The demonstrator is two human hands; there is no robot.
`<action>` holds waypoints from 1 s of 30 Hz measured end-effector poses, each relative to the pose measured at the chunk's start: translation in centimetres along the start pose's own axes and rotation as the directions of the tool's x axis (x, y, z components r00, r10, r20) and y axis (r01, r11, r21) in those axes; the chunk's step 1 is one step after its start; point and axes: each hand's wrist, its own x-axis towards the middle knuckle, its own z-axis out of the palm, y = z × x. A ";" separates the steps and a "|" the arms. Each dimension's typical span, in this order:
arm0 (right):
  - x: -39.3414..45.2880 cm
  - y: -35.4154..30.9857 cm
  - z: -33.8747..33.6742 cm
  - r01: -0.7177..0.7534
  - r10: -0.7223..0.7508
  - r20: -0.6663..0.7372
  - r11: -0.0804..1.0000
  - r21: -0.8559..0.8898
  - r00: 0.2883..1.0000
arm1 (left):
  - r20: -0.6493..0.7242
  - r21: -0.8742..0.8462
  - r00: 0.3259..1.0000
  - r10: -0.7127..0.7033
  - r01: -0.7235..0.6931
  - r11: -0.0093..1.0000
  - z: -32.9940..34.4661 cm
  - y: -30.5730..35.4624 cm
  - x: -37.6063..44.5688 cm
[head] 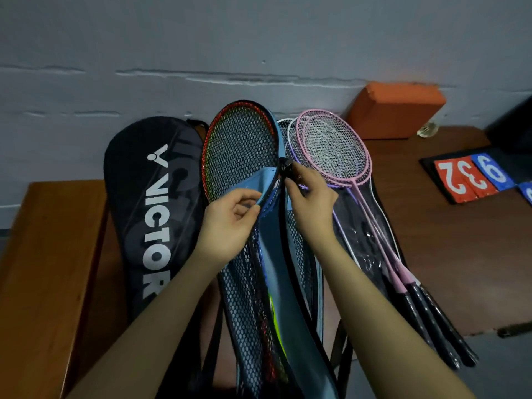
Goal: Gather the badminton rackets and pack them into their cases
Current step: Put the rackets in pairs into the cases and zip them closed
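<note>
The left hand [230, 214] is pinching the soft blue case [276, 254]; the right hand [309, 197] is pinching its zipper [287, 166] over the light, stiff red racket [239, 151]

Grey painted wall [259, 38] beyond the fingers, with cracked, peeling horizontal seams. Brown wooden worktop [449, 254] to the right of the fingers. Orange wooden bench [43, 254] to their left. Orange foam block [394, 109] up and right, against the wall. Score flip cards [472, 175] far right, red and blue. Dim, cool light.
</note>
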 end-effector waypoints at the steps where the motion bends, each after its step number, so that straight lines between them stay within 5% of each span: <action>1: -0.1 -0.3 0.0 -0.002 0.002 -0.006 1.000 0.012 1.000 | 0.016 -0.012 1.000 -0.002 0.002 1.000 -0.2 0.1 -0.3; 20: -1.5 -2.4 -0.9 0.170 -0.166 -0.114 0.985 0.032 0.980 | -0.003 -0.151 1.000 0.010 -0.011 0.989 -0.6 2.1 -4.7; 25: -2.4 -1.4 -1.4 0.335 -0.360 -0.084 0.917 -0.218 0.929 | -0.115 -0.148 0.993 0.019 -0.036 0.988 -0.1 2.3 -5.0; 30: -3.5 -0.3 -2.8 0.399 -0.413 0.015 0.869 -0.292 0.911 | -0.192 -0.140 0.981 -0.016 -0.011 0.990 1.0 1.7 -4.7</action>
